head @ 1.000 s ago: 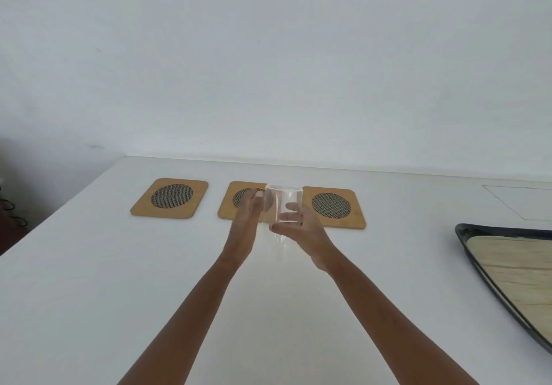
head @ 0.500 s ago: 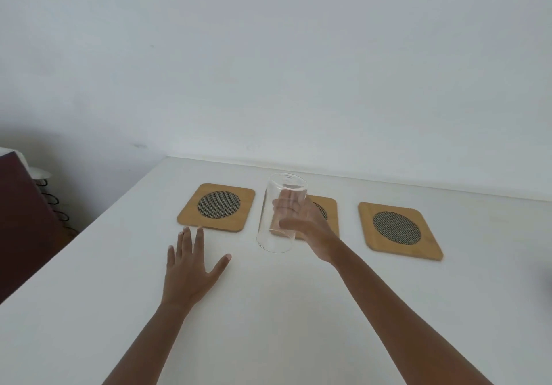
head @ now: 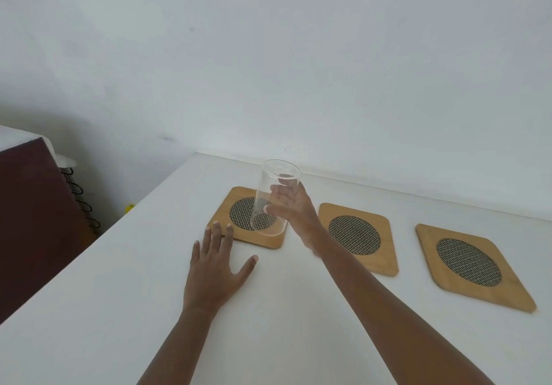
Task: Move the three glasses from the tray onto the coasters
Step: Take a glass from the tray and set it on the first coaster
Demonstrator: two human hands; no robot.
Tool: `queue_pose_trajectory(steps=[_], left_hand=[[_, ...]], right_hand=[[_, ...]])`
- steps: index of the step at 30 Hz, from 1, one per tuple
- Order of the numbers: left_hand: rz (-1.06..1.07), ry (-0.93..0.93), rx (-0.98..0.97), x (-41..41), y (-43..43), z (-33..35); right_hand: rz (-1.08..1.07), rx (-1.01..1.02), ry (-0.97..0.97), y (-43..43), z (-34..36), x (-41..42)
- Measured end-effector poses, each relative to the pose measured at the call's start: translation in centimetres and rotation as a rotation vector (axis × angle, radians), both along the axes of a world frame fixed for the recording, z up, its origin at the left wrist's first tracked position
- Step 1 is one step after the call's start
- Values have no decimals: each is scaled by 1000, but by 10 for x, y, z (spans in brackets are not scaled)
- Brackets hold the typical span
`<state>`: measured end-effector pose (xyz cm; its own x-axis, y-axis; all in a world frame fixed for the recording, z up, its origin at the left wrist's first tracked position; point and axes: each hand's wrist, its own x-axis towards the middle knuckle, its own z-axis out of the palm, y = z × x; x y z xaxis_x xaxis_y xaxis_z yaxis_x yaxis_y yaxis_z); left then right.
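Observation:
My right hand (head: 294, 210) grips a clear tall glass (head: 270, 186), held slightly tilted over the dark mesh centre of the left wooden coaster (head: 222, 220); I cannot tell whether its base touches the coaster. My left hand (head: 213, 263) lies flat on the white table with fingers spread, its fingertips at the near edge of that coaster. The middle coaster (head: 358, 236) and the right coaster (head: 473, 266) carry nothing. The tray and the other glasses are out of view.
The white table (head: 98, 310) ends at a left edge with a drop beyond it. A dark maroon piece of furniture (head: 33, 214) stands to the left, with a black wire rack (head: 80, 199) behind it. A white wall runs along the table's far edge.
My right hand has carried the glass leftward from in front of the middle coaster to over the left coaster. My left hand let go of the glass and now rests flat on the table.

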<state>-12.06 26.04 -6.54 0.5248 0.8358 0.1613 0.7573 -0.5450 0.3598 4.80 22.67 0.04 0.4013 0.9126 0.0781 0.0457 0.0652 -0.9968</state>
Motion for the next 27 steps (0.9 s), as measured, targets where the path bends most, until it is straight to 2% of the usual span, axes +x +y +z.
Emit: queue_pose_trajectory(steps=[9, 27], left_hand=[[-4, -25, 15, 1, 5, -9], [-2, -82, 11, 0, 2, -8]], right_hand=[[-33, -28, -125, 38, -10, -1], [-79, -26, -169, 57, -23, -4]])
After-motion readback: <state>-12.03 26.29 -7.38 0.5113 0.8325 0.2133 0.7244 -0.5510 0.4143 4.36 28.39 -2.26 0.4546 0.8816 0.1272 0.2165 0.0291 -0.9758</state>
